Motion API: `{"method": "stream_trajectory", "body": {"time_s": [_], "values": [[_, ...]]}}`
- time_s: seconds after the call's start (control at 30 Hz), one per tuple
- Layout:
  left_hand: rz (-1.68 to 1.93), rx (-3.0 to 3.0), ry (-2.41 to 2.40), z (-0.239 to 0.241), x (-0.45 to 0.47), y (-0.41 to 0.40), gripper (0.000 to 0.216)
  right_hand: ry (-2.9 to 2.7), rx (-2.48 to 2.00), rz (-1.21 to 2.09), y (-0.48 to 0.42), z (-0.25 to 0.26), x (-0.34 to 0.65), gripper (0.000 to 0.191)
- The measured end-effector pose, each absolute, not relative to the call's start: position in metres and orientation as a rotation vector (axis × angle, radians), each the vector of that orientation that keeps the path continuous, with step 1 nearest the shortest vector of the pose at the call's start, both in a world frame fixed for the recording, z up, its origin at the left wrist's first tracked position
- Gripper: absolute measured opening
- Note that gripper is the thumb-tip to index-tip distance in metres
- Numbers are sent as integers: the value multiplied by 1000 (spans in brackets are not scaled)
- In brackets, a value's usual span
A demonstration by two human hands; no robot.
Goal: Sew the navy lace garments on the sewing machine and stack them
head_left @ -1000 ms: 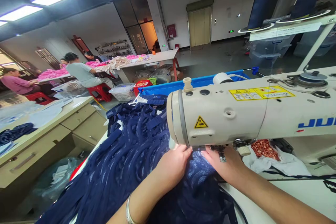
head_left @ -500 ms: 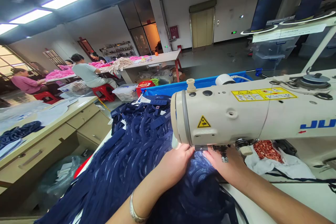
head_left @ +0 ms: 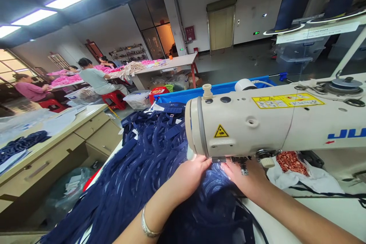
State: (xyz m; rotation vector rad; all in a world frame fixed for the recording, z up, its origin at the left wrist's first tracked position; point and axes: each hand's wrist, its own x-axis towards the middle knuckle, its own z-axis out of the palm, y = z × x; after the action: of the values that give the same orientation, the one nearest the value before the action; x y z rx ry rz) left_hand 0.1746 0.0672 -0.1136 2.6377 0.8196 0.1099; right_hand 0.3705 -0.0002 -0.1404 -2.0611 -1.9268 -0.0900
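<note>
My left hand [head_left: 188, 177] and my right hand [head_left: 245, 178] rest on a navy blue patterned fabric [head_left: 137, 175], right under the head of a cream sewing machine [head_left: 257, 126]. Both hands press the cloth close to the needle area, and their fingertips are hidden beneath the machine head. The fabric trails away in long strips to the left and towards me. A silver bangle sits on my left wrist.
A blue bin [head_left: 183, 94] stands behind the machine. White cloth with a red patterned piece [head_left: 288, 162] lies at the right. A beige desk with drawers [head_left: 57, 137] is on the left. People sit at a far table [head_left: 160, 65] with pink fabric.
The view shifted slightly. My hands stayed at the needle area, with the left hand edging a little further under the machine head.
</note>
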Motion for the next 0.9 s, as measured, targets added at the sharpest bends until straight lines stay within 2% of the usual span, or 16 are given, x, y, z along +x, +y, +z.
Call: {"method": "stream_trajectory", "body": {"time_s": [0.13, 0.37, 0.57, 0.9], "values": [[129, 2627, 816, -117, 173, 68, 44, -1941, -2062, -103, -3, -133, 369, 26], [102, 2640, 849, -112, 175, 65, 41, -1748, -2079, -392, 5, -149, 362, 17], [97, 2655, 848, -110, 176, 64, 43, -1947, -1940, -516, 1, -152, 372, 21], [123, 2661, 838, -110, 176, 64, 44, -1942, -1862, -598, 3, -156, 374, 22]]}}
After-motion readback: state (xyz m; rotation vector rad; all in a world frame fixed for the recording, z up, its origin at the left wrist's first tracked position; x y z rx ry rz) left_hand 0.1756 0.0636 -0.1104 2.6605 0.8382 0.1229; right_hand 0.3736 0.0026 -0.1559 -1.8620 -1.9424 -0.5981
